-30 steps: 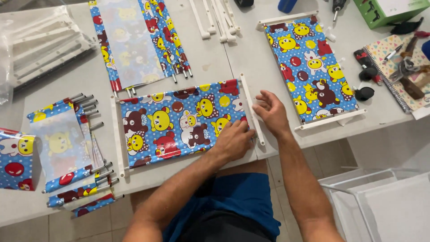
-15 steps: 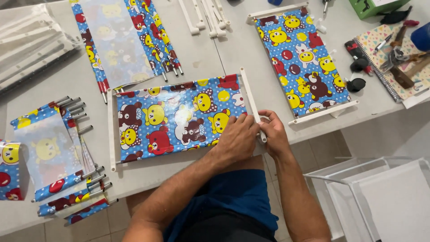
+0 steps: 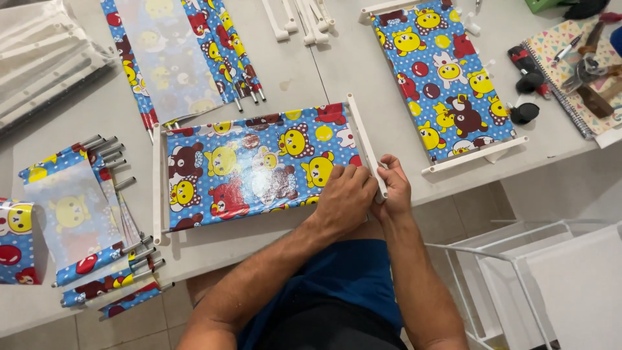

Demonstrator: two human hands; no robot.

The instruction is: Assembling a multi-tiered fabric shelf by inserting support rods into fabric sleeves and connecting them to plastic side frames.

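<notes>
a: left hand (image 3: 346,198)?
b: flat, palm down on the panel (image 3: 259,165), fingers against the white bar (image 3: 367,146). gripping nothing.
a: right hand (image 3: 394,188)?
b: curled round the bar's near end, just beside the left.
a: panel?
b: on the desk (image 3: 337,65), stretching left of both hands. second panel (image 3: 447,81) beyond the right hand.

The left hand (image 3: 346,194) covers the lower right corner of the printed fabric panel (image 3: 253,168) and the rod end beneath it. The right hand (image 3: 392,188) hides the lower end of the white side rail (image 3: 363,139); the grip on it cannot be made out. The top edge cuts off the second panel (image 3: 447,78), the white tubes (image 3: 301,16) and the tools (image 3: 586,58). The left edge cuts off the folded pieces (image 3: 16,240).
</notes>
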